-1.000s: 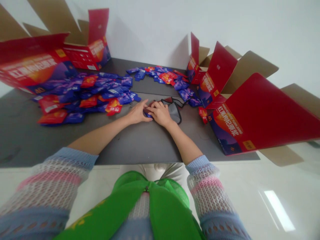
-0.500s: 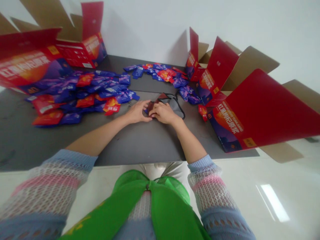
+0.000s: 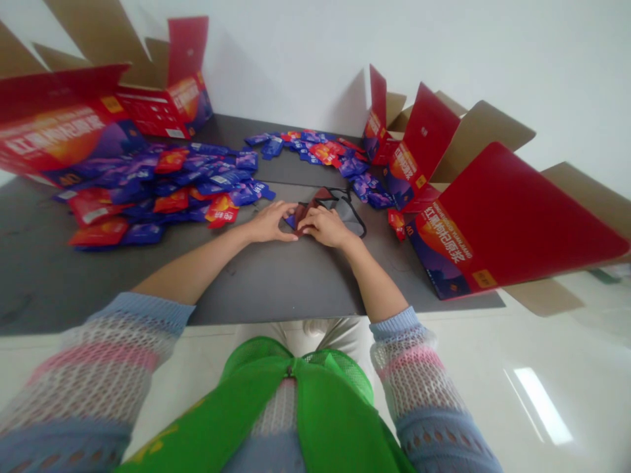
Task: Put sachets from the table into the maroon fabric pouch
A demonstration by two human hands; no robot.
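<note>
Grey tabletop (image 3: 276,282) lies nearest, and on it the left hand (image 3: 269,223) and right hand (image 3: 326,227) meet. The right hand's fingers curl closed on a grey and dark-red pouch (image 3: 345,211) lying flat on the table. The left fingertips touch its red edge beside a blue sachet (image 3: 290,222); their grip cannot be made out. Beyond lie loose sachets (image 3: 172,184), then open red boxes (image 3: 458,223).

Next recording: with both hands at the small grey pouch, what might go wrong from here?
1. The left hand and right hand crowd the mouth of the grey pouch; the blue sachet between them might snag or slip out.
2. The black cord lies loose by the right wrist and may catch on it.
3. The sachet pile sits close to the left hand; one might get knocked about.
</note>
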